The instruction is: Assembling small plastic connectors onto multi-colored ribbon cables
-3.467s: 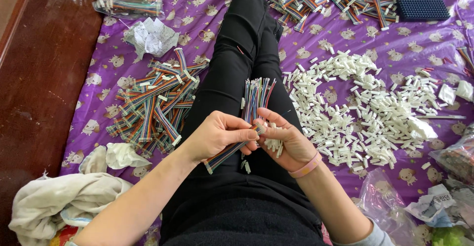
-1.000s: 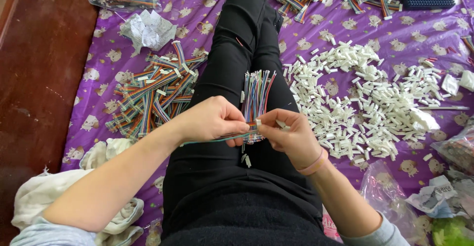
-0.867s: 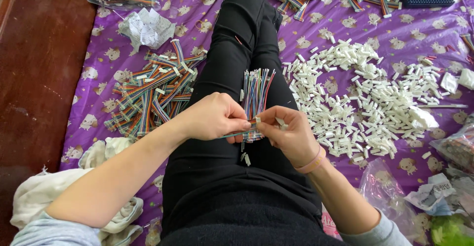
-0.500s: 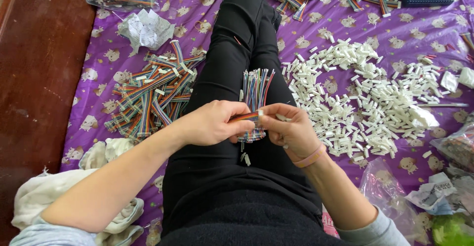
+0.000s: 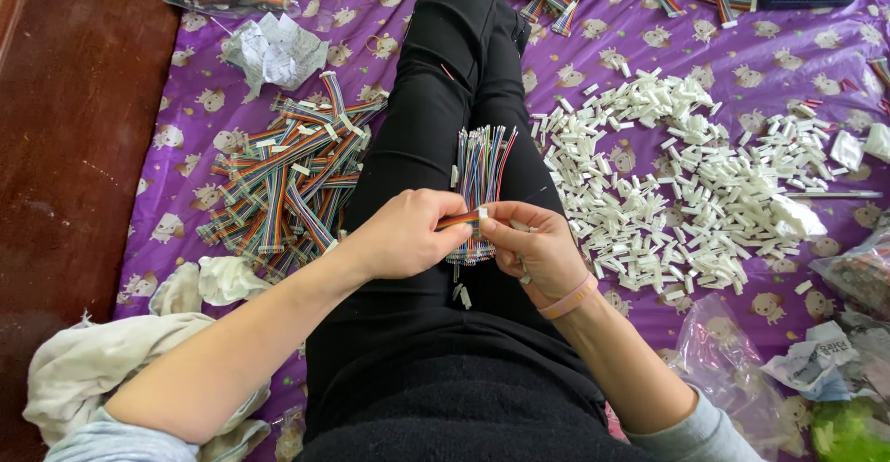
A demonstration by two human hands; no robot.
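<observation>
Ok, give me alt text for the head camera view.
Left hand and right hand pinch a short rainbow ribbon cable over black-trousered legs, with loose cables on the lap. White connectors lie right, finished cables left, on a purple sheet.

A single head-worn camera looks steeply down from above the seated person, facing out along the black-clad legs (image 5: 445, 119) that run toward 12 o'clock. It sits close: the left hand (image 5: 403, 235) and right hand (image 5: 538, 249) meet near frame centre, with the forearms entering from 7 and 5 o'clock. The purple cloth (image 5: 649, 54) fills the field from 9 round to 3 o'clock, and with only this one view, no second camera shares any of it.
</observation>
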